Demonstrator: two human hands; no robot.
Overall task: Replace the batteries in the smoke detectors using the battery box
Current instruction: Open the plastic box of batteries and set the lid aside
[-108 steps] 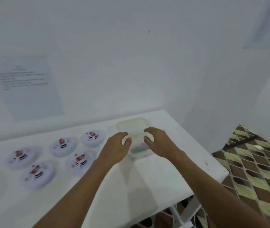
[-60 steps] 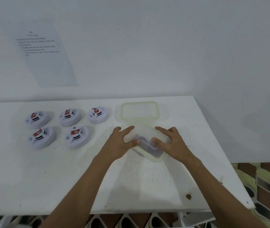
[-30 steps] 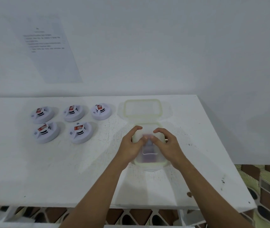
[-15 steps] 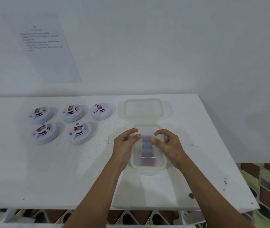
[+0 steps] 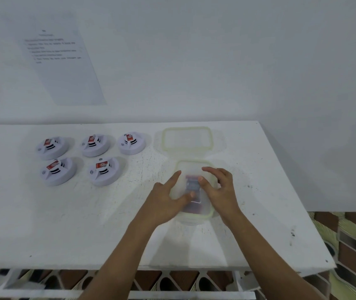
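Showing a white table (image 5: 68,224) against a white wall, with the open translucent battery box (image 5: 194,216) right of centre and its lid (image 5: 187,138) lying just behind it. Left hand (image 5: 165,201) rests on the box's left rim, fingers loosely extended, thumb reaching inside; right hand (image 5: 219,190) curls over the right rim, thumb on a dark battery (image 5: 192,184) in the box, grasp unclear. Five smoke detectors (image 5: 103,171) sit in two rows to the left; a printed sheet (image 5: 64,66) hangs on the wall
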